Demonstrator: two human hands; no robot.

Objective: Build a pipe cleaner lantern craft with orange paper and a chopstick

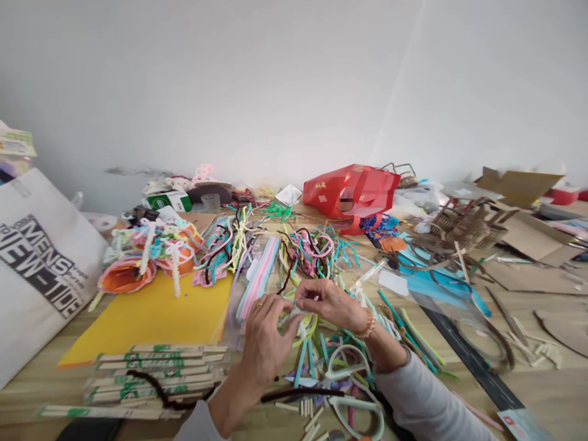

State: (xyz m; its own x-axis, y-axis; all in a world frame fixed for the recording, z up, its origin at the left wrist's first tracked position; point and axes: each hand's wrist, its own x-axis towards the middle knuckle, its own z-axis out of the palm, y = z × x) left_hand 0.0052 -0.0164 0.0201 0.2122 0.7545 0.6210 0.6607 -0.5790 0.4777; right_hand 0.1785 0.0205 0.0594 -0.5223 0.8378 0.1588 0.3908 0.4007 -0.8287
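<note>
My left hand and my right hand meet near the middle of the table, fingertips almost touching. Between them they pinch a small pale pipe cleaner, mostly covered by the fingers. Loose green and yellow pipe cleaners lie right under the hands. A bundle of pink, white and blue pipe cleaners sits just beyond my left hand. Below my right hand rest white-handled scissors, among short cut sticks. A dark brown pipe cleaner crosses near the blades.
To the left are wrapped chopsticks, a yellow sheet, orange pots with pipe-cleaner flowers and a white bag. A red bag stands at the back. On the right lie cardboard and a black strip.
</note>
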